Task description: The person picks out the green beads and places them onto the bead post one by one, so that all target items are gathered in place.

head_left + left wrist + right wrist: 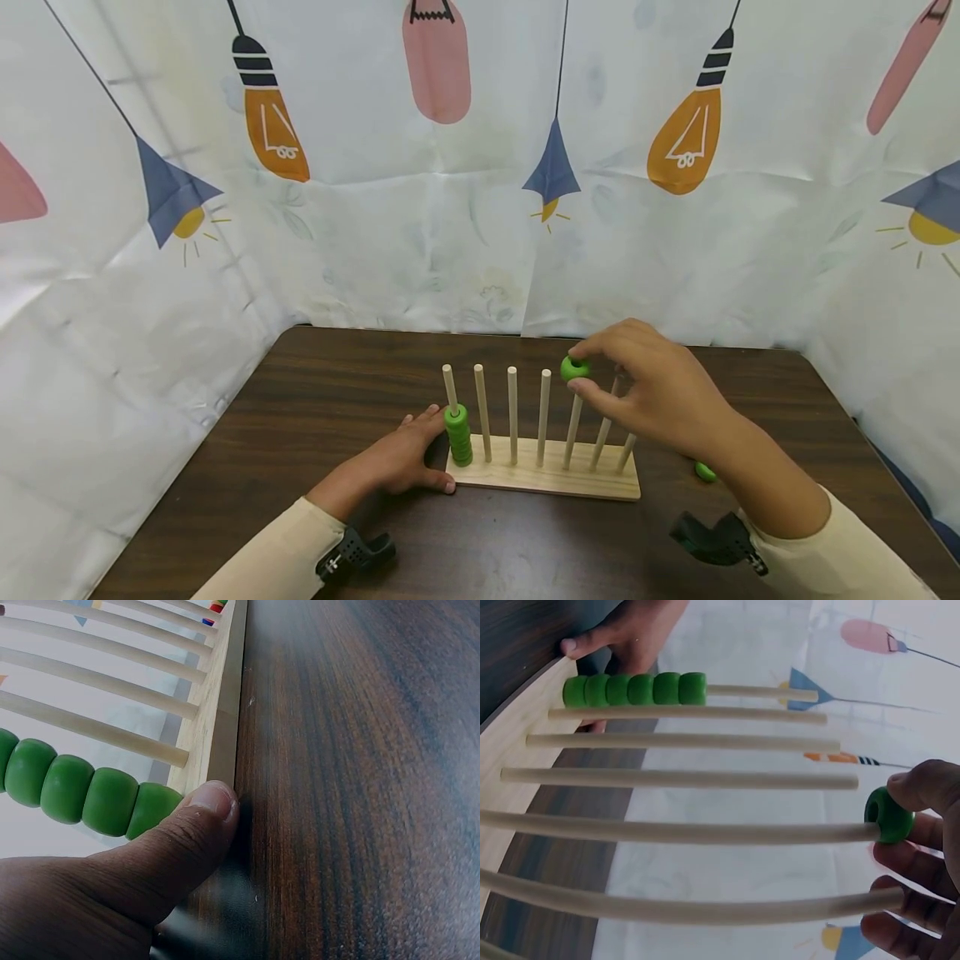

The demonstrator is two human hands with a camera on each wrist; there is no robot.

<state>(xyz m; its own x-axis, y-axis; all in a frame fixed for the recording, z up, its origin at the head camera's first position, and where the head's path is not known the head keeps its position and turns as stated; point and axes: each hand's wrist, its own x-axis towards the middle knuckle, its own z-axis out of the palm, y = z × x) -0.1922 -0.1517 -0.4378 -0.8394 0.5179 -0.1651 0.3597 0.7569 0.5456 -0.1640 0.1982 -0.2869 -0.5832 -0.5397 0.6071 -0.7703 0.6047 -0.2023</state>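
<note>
A wooden peg rack [525, 477] with a row of upright pegs lies on the dark table. Several green beads [459, 437] are stacked on its leftmost peg, whose top stays bare. My left hand [405, 458] holds the rack's left end, thumb on the front edge and fingers toward the back. Between thumb and fingertips, my right hand [660, 383] pinches a single green bead [897, 819]. That bead is right at the tip of a peg [705, 833] right of the rack's middle, its hole facing the peg in the right wrist view.
Another green bead [705, 472] lies on the table to the right of the rack, partly hidden by my right forearm. Small red and blue pieces [214, 610] show beyond the rack's far end. A patterned curtain [435, 250] hangs behind the table [525, 550].
</note>
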